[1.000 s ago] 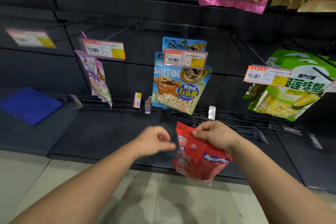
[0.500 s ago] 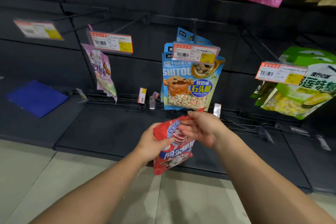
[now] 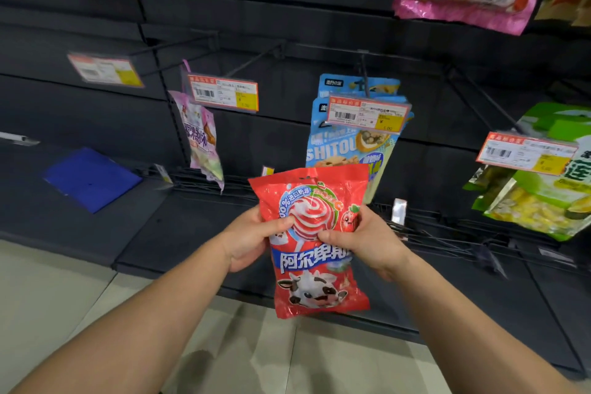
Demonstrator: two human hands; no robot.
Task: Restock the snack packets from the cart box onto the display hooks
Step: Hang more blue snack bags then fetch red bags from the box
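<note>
Red snack packet (image 3: pixel 315 243) — upright between both hands (image 3: pixel 252 238)

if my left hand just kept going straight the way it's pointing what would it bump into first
The left hand points up and to the right, and it already grips the red packet. Beyond that, the line probably leads to the blue packets hanging behind, though depth is hard to judge from this one view.

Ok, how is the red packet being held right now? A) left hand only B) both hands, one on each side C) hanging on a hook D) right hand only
B: the left hand and right hand each grip a side of the red packet, upright, below the hooks.
</note>
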